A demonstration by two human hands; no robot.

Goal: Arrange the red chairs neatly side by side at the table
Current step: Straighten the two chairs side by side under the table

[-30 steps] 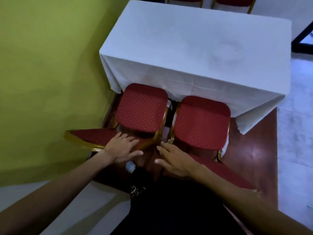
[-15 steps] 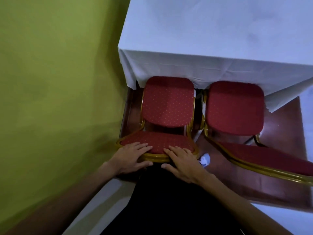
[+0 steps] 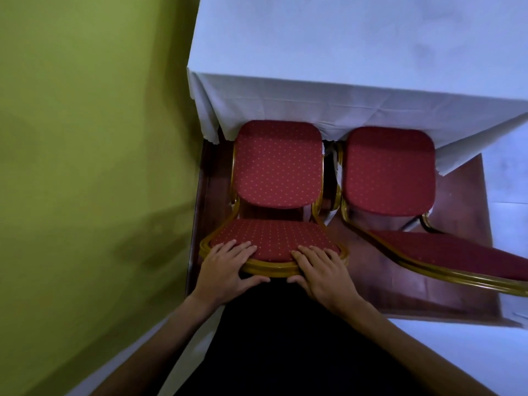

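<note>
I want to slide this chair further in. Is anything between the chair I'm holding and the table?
Nothing visible blocks it. The left hand and right hand grip the left chair by its backrest, and its seat front meets the hanging tablecloth. The right chair stands beside it, apart by a narrow gap.

A yellow-green wall (image 3: 85, 167) fills the left side. To its right, a dark red-brown wooden floor patch (image 3: 414, 287) lies in the middle, glossy with pale reflections. Pale floor (image 3: 508, 195) borders the patch on its right and near sides.
</note>
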